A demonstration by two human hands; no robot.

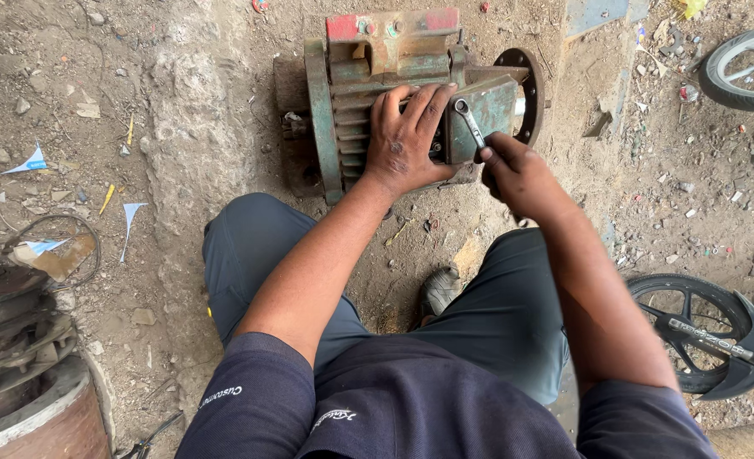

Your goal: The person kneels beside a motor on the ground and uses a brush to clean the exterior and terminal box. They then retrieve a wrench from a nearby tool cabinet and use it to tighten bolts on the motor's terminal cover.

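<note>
**Mia:** What do you see from the head camera, looking down?

**Ben:** A person sits on dusty ground. Right in front of their knees is an old green motor with ribs on its side and a red part on top. It lies near the top middle of the picture.

**Mia:** What is the left hand doing?

**Ben:** The left hand lies flat on the motor. Its fingers are spread out and press on the ribbed side, just beside a green box fixed to the motor. It is open and grabs nothing. It only rests there.

**Mia:** And the right hand?

**Ben:** The right hand is closed around the handle of a shiny metal wrench. The ring end of the wrench sits at the top left corner of the green box. The hand is just to the right of the left hand, close but apart from it.

**Mia:** What else is around?

**Ben:** A grey shoe pokes out between the dark trouser legs. On the right lies a black wheel, and another tyre is up in the corner. On the left are rusty round metal parts stacked up, with a loop of wire near them. Small stones and bits of paper lie all over the dirt.
</note>
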